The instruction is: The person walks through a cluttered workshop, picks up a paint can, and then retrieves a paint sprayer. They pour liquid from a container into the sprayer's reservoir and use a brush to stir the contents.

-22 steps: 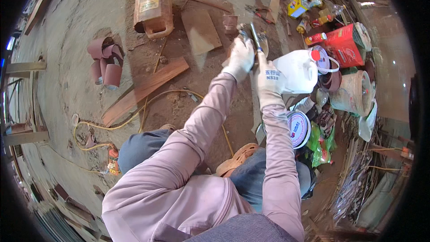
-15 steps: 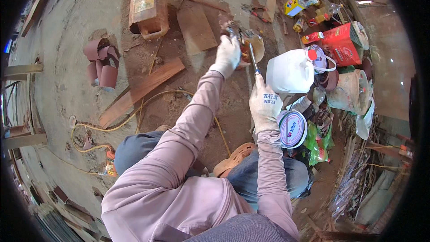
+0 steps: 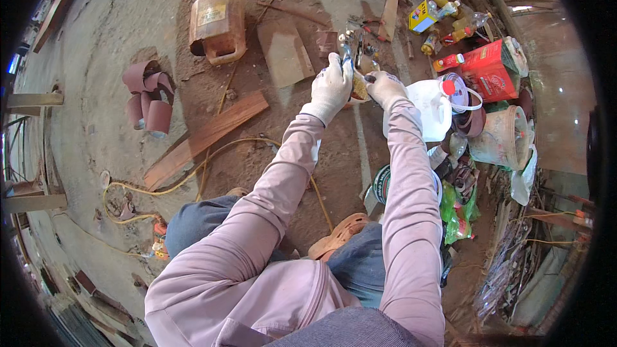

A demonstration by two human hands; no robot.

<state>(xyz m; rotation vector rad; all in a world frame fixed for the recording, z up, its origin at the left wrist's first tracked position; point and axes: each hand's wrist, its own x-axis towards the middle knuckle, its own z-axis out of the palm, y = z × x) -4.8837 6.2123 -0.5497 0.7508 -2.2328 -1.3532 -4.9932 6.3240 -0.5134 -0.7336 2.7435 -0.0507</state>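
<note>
My left hand (image 3: pixel 330 87), in a white glove, is closed around a silver metal tool (image 3: pixel 348 51) with small knobs, which looks like a spray gun. Close to its right, my gloved right hand (image 3: pixel 387 90) is closed on a dark-ended tool (image 3: pixel 369 79); most of that tool is hidden by the fingers. Between and below the hands, a small container (image 3: pixel 359 92) with something yellowish inside shows in part. A white plastic jug (image 3: pixel 429 110) with a red cap stands beside my right wrist, partly behind the forearm.
A cut-open brown jerrycan (image 3: pixel 217 26), wooden boards (image 3: pixel 207 138) and curled sandpaper strips (image 3: pixel 154 115) lie to the left. Bottles (image 3: pixel 448 62), a red box (image 3: pixel 491 71) and a bucket (image 3: pixel 498 138) crowd the right. A yellow cord (image 3: pixel 231 141) crosses the dirt floor.
My right hand has moved up and forward, close to my left hand, and the silver rod it held is now largely out of sight. My left hand has shifted slightly lower and right.
</note>
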